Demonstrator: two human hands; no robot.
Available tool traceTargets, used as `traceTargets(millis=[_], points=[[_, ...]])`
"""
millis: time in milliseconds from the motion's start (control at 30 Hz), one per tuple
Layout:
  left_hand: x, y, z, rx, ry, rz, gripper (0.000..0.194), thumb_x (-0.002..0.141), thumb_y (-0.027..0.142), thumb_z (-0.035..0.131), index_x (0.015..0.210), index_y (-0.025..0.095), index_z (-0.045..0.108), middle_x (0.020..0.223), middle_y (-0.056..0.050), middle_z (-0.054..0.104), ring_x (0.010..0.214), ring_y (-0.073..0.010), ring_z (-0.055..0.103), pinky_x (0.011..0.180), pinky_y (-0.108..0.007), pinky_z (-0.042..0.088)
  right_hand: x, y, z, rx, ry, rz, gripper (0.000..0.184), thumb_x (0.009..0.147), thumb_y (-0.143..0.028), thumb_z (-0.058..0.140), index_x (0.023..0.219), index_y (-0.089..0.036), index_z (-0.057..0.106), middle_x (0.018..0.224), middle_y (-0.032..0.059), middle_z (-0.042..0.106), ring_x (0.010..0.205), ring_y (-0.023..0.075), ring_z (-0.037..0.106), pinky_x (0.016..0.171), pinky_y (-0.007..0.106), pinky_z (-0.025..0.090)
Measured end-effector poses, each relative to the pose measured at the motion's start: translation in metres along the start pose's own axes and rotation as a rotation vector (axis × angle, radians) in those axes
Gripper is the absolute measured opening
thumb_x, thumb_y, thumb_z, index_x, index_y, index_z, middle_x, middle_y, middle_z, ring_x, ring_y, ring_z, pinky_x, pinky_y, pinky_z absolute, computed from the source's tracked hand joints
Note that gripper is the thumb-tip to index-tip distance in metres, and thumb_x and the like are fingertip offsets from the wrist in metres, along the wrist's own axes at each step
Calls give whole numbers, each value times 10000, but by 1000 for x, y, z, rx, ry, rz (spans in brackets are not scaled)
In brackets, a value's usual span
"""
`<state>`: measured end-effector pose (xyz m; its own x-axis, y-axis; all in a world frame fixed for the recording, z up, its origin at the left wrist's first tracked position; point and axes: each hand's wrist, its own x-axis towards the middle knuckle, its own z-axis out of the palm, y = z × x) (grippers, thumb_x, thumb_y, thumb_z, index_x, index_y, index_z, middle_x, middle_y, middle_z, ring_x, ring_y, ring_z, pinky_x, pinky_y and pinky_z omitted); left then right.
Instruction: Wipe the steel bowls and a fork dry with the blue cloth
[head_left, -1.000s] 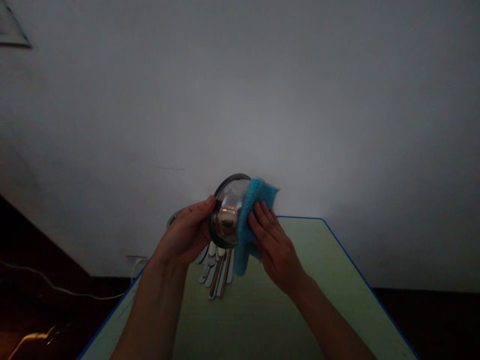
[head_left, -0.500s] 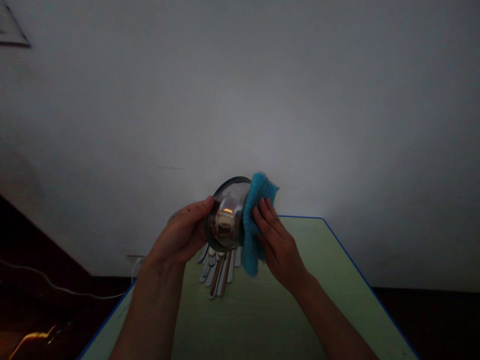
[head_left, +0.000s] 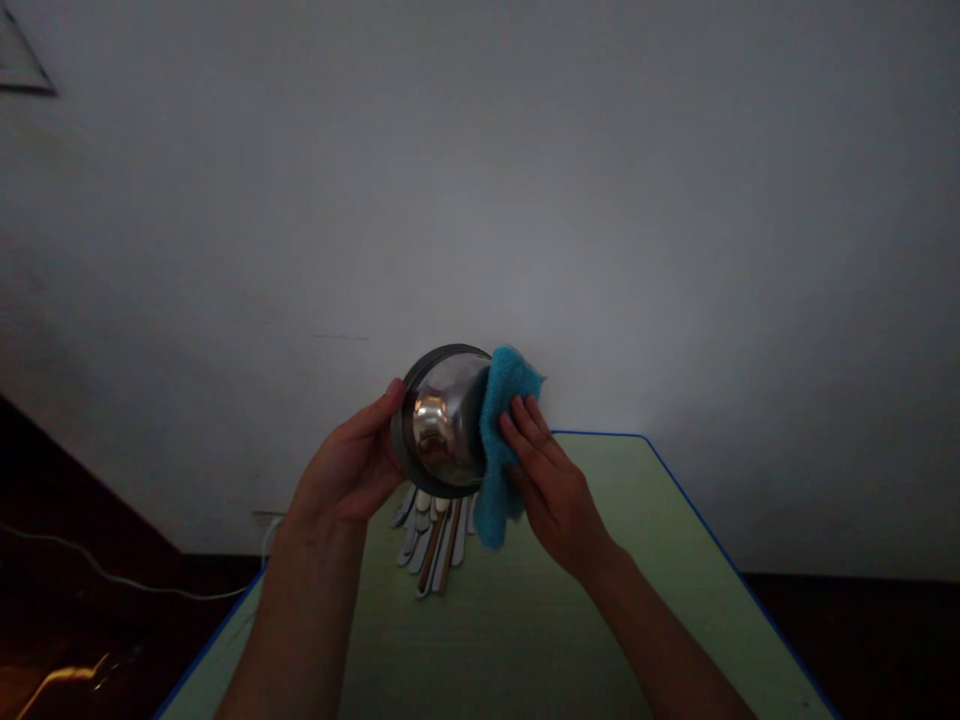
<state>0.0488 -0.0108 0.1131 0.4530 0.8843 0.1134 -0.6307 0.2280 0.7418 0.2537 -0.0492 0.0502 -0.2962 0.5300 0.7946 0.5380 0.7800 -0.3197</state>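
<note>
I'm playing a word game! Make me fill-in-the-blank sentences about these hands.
The left hand holds a shiny metal ____.
The right hand presses a ____ cloth against it.
Cutlery lies on the ____ table.

Answers: bowl, blue, green.

A shiny steel bowl (head_left: 441,422), tipped on edge in the left hand (head_left: 343,464), had a crumpled blue cloth (head_left: 500,450) pressed against its side under the right hand (head_left: 553,488).

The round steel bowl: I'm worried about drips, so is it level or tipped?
Tipped: the round steel bowl stands nearly on edge in the left hand, its curved face turned toward the camera.
</note>
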Motion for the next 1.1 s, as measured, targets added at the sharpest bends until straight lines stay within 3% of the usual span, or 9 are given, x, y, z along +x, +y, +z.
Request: traceTargets(millis=[633,800,1100], points=[[3,2,2,-53,98,4,333,943,272,410,964,80,682,847,-118,739,896,-233,687,829,-338,548,3,-5,1,-84,-16,-39,557,948,-149,349,1462,-260,167,1530,26,226,1414,219,136,1124,510,282],[3,2,6,-71,155,-17,353,951,271,390,940,77,685,796,-112,738,796,-213,701,799,-341,562,3,-6,0,-93,-26,-55,568,943,-137,362,1461,-266,170,1522,26,250,1413,215,146,1123,503,289],[3,1,13,-46,101,-44,372,953,279,379,1029,75,681,787,-123,742,847,-245,702,801,-355,557,5,-10,-2,-155,-45,-87,557,943,-152,358,1462,-248,180,1501,53,302,1408,218,167,1112,508,303]])
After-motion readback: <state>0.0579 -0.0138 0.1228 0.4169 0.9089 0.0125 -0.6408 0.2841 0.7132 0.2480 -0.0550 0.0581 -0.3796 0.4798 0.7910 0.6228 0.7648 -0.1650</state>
